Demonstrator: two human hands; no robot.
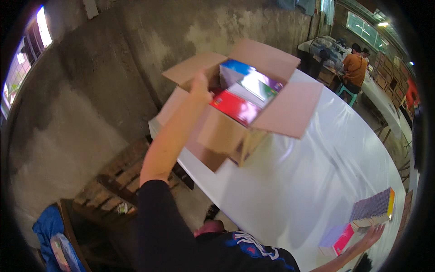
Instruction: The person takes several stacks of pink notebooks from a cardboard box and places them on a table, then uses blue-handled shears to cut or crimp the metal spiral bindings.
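Note:
An open cardboard box [283,109] sits at the far left of the table with its flaps spread out. Inside lie glossy-covered stacks: a red one [235,107], a white and green one [259,86] and a blue one [236,68]. My left hand [200,87] is at the box's left side, beside the red stack; motion blur smears its fingers. At the lower right, my right hand [370,238] has its fingers apart at the near edge of a stack of notebooks [374,206] with a dark, coil-like side and a yellow end. A pink-covered stack [337,239] lies beside it.
A shiny white cover spreads over the table [308,181]. The concrete wall [81,90] runs along the left. Below the table's left edge stands a wooden pallet [113,177]. Farther back, a person in orange [355,68] sits at another table, near stacked boxes [389,77].

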